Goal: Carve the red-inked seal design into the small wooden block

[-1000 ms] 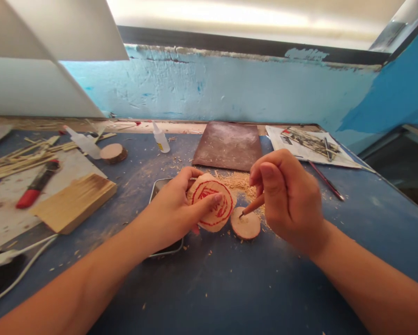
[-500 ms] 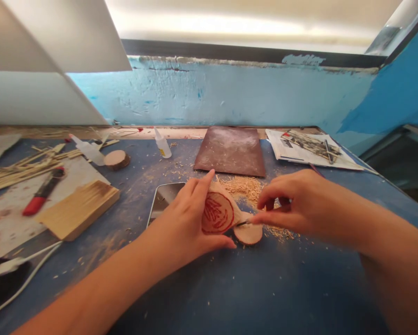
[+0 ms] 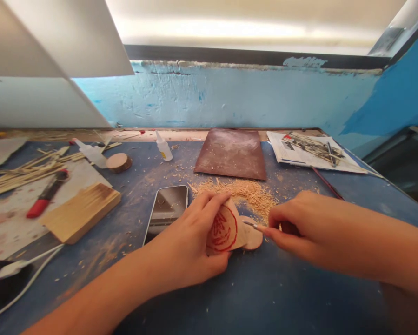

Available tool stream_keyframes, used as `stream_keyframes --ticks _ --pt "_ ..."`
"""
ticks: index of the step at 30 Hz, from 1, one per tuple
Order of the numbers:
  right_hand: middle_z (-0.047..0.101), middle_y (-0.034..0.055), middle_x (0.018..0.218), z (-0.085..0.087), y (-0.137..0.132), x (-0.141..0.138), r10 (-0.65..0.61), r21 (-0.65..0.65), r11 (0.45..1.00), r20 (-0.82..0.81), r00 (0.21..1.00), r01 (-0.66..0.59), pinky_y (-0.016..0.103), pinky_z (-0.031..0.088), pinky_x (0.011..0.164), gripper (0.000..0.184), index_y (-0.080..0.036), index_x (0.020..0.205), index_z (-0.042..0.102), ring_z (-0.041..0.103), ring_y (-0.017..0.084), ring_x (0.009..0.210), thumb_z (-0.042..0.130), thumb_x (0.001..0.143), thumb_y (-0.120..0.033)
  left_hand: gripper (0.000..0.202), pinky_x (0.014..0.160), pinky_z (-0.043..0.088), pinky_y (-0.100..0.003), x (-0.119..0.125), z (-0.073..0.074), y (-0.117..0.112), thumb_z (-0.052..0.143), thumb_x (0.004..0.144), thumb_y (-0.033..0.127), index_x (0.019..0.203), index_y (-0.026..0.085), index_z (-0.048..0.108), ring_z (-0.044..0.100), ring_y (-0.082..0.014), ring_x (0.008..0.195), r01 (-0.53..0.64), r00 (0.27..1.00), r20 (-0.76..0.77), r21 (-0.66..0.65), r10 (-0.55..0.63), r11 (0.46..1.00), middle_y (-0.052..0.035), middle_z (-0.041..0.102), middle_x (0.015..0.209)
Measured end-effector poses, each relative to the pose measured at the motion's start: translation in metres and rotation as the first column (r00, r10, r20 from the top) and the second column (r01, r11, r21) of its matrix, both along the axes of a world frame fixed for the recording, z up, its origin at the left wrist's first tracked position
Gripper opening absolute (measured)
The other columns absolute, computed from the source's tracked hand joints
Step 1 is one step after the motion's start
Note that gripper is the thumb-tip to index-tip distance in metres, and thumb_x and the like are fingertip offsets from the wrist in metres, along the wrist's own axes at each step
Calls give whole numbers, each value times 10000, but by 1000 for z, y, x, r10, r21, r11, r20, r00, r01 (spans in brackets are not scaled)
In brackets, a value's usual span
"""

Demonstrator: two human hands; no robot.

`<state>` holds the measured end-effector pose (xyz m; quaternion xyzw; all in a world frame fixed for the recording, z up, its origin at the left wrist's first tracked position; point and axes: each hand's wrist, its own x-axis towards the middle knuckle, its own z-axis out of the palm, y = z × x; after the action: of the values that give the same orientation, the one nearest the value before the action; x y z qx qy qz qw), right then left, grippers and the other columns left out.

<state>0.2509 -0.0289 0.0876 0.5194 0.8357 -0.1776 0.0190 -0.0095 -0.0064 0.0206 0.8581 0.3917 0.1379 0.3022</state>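
Note:
My left hand (image 3: 193, 242) is closed around a pale piece of wood (image 3: 224, 232), which is tilted up and bears a red drawn ring with red strokes inside. Between the thumb and fingers of my right hand (image 3: 299, 228) is a small carving knife (image 3: 250, 224). Its thin metal blade points left, close beside the wood's right edge; I cannot tell if it touches. Most of the handle is hidden in my fingers. Under the blade, a round wood slice (image 3: 254, 238) lies on the blue table, partly covered by the held piece.
Wood shavings (image 3: 254, 193) lie heaped behind my hands, before a brown sheet (image 3: 231, 156). A phone (image 3: 169, 204) rests left of my left hand. Further left are a wood block (image 3: 81, 211) and a red-black cutter (image 3: 48, 193). A small bottle (image 3: 164, 148) stands behind.
My right hand has drawn back to the right with the knife, away from the wood. My left hand and the held piece have shifted slightly down, showing more of the phone and shavings.

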Motion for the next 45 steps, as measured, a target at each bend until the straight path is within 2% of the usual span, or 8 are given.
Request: stream_keyframes --ticks 5,12,16,23,28,33,39,45 --pt "664 5 629 -6 -1 -8 10 -34 999 56 998 -8 309 213 505 281 -234 724 683 571 151 534 539 960 -282 810 1263 367 -474 2 -5 1 746 863 461 1551 221 391 464 -297 1444 -34 999 26 -17 35 999 -134 399 1575" --pt "632 -2 610 -5 -4 -11 -11 10 1000 56 998 10 304 224 485 258 -237 739 633 532 150 486 505 961 -267 872 1226 413 -515 3 -5 4 768 814 658 1499 205 473 518 -337 1389 -89 995 46 -15 89 996 -155 478 1515" --pt "601 -18 555 -3 -10 -16 57 24 998 30 998 -58 309 192 457 199 -233 737 643 500 133 438 555 916 -224 858 1204 429 -531 4 -4 1 769 809 665 1479 209 487 531 -350 1368 -120 992 28 6 120 993 -155 517 1474" --pt "560 -53 479 0 -12 -16 12 -141 990 -8 1000 -13 270 186 397 204 -231 773 636 451 87 342 526 945 -225 799 1179 461 -516 5 -2 -1 785 798 651 1438 221 574 576 -342 1305 -119 992 45 8 118 993 -132 521 1447" --pt "568 -23 543 -1 -14 -16 97 52 994 21 995 -98 309 160 458 186 -229 732 647 452 118 431 589 909 -243 865 1166 473 -502 5 0 0 818 747 677 1431 197 596 590 -334 1277 -107 993 57 -8 107 994 -136 536 1416" --pt "562 -43 557 -3 -11 -12 97 56 994 -9 995 -96 310 169 483 183 -240 769 651 438 112 453 584 940 -247 816 1152 487 -498 5 -3 1 838 752 632 1411 213 603 596 -321 1265 -95 991 93 17 93 995 -132 542 1402" --pt "673 0 660 -7 10 -6 15 191 982 -104 994 5 293 315 550 204 -224 817 704 558 142 565 628 972 -332 751 1133 503 -524 2 -6 2 880 756 498 1414 307 570 574 -342 1308 -117 985 144 172 93 978 -101 516 1438" --pt "751 -6 803 -9 13 -11 -33 372 914 -326 945 160 265 448 568 141 -262 1040 772 650 142 636 720 921 -318 990 1136 490 -514 0 -3 2 890 755 479 1575 370 346 545 -341 1336 -143 983 154 277 103 950 -89 506 1445"
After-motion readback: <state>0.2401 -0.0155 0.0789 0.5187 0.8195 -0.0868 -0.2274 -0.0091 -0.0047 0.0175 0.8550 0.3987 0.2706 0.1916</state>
